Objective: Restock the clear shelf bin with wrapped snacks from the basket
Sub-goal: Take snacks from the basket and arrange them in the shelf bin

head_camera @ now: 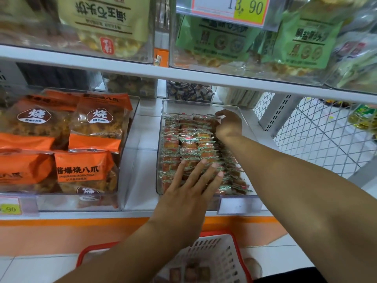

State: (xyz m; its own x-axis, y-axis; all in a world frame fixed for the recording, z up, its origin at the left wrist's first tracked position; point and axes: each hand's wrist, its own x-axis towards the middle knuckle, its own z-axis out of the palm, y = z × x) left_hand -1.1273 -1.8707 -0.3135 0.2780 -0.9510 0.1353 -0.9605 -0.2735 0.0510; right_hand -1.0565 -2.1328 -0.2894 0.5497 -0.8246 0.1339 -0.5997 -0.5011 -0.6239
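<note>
A clear shelf bin (161,127) on the middle shelf holds rows of small wrapped snacks (188,139) in red and green wrappers. My left hand (191,184) lies flat, fingers spread, on the snacks at the bin's front. At the back right of the bin, my right hand (228,124) has its fingers curled down onto the far row of snacks; whether it pinches one I cannot tell. Below, on the floor, stands a white basket with a red rim (220,254), with a few wrapped snacks (189,271) in its bottom.
To the left, another clear bin (130,160) holds large orange snack bags (85,170). The shelf above (122,67) carries bins of bagged snacks and a price tag (230,7). A white wire mesh panel (318,135) closes the right side. Small bins stand at the shelf's back.
</note>
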